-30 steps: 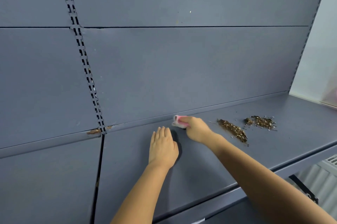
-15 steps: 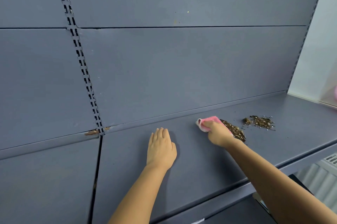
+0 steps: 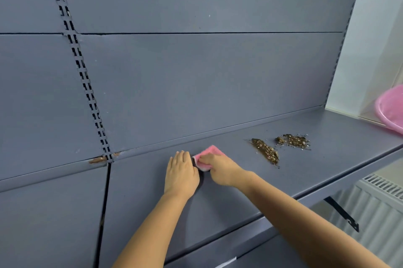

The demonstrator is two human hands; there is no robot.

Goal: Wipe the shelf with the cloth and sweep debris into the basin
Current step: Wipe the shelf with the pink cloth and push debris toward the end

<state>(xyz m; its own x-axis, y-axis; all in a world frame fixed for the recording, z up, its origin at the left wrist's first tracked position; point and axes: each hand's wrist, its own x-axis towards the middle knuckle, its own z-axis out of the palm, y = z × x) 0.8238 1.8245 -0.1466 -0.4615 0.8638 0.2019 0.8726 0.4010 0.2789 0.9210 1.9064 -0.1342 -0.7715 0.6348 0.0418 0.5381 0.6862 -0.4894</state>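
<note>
Rust marks (image 3: 98,160) show at the foot of the slotted upright (image 3: 85,84), far out at nine o'clock from the hands, where the back panel meets the shelf (image 3: 218,198).

Moving right, the left hand (image 3: 181,175) lies flat on the shelf, palm down, fingers straight and together, pointing toward twelve o'clock; it holds nothing and looks to be bracing the person. Its forearm runs back toward seven o'clock.

Just beside it at three o'clock, the right hand (image 3: 220,169) is clenched around the pink cloth (image 3: 207,156), fingers curled over the top and pressing it down on the shelf. The cloth nearly touches the left fingertips. Its forearm stretches away toward five o'clock. The cloth appears soft, light and thick, so it should fold under pressure; a grip across its top with the lower edge kept flat would likely push crumbs best.

Further right, at two o'clock from the cloth and well apart from it, the debris (image 3: 265,150) sits in two loose brown heaps of fine, dry bits, probably quick to scatter if swept fast.

At the far right edge, the pink basin (image 3: 390,112) stands past the end of the shelf, only partly in view.
</note>
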